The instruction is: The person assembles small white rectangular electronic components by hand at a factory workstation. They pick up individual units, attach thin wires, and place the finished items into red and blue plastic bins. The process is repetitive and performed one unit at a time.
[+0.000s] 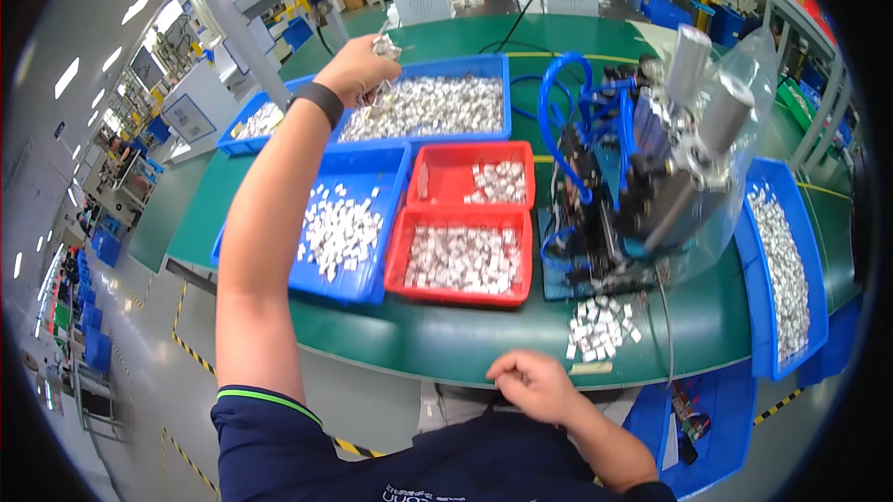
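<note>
My left hand (361, 70) is closed round several small white parts (385, 46), some of which show at its fingers. It is raised over a large blue tray (509, 97) heaped with small white and silvery parts. Close to the green table's front edge, my right hand (538, 388) has its fingers curled in; whatever they may hold is hidden. A loose pile of white parts (600, 330) lies on the table, ahead and to the right of that hand. Two red bins (395, 269), one behind the other, hold more such parts.
Another blue tray (402, 167) with scattered white parts sits under my left forearm. A machine (642, 167) with metal cylinders and blue hoses stands right of the bins. A long blue tray (816, 288) is at the far right. A grey post (244, 37) rises at the left.
</note>
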`<state>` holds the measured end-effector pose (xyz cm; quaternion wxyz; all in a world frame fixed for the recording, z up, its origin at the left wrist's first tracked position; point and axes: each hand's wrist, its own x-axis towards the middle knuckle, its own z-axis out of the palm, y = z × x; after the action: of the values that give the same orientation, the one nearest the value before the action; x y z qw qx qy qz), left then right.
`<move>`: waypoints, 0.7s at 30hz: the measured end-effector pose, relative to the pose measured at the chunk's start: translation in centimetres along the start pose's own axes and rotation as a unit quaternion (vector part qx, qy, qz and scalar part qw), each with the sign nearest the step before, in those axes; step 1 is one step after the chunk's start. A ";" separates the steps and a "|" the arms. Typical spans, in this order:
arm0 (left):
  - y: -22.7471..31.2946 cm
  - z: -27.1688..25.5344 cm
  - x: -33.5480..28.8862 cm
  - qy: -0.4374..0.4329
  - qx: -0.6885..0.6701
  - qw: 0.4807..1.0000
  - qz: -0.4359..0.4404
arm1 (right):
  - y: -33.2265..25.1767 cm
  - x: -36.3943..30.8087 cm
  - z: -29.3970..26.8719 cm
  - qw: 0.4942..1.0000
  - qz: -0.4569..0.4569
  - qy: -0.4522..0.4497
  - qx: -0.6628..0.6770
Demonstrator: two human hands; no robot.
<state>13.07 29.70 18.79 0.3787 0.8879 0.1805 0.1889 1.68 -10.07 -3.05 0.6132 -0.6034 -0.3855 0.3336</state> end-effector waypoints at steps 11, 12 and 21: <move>3.6 7.3 -17.0 -0.140 -0.015 0.990 -0.014 | -2.3 2.4 4.5 0.850 0.180 -0.061 0.492; 2.4 8.1 -17.9 -0.149 -0.031 0.988 0.003 | -2.3 2.8 5.7 0.814 0.188 -0.060 0.547; 2.0 9.5 -24.6 -0.177 -0.069 0.982 0.000 | -0.3 3.1 5.6 0.822 0.150 -0.013 0.549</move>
<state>-3.34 11.21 9.28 0.4651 0.8789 0.0975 0.0408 -1.76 -4.62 -2.64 0.7806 -0.2128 -0.0510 0.5855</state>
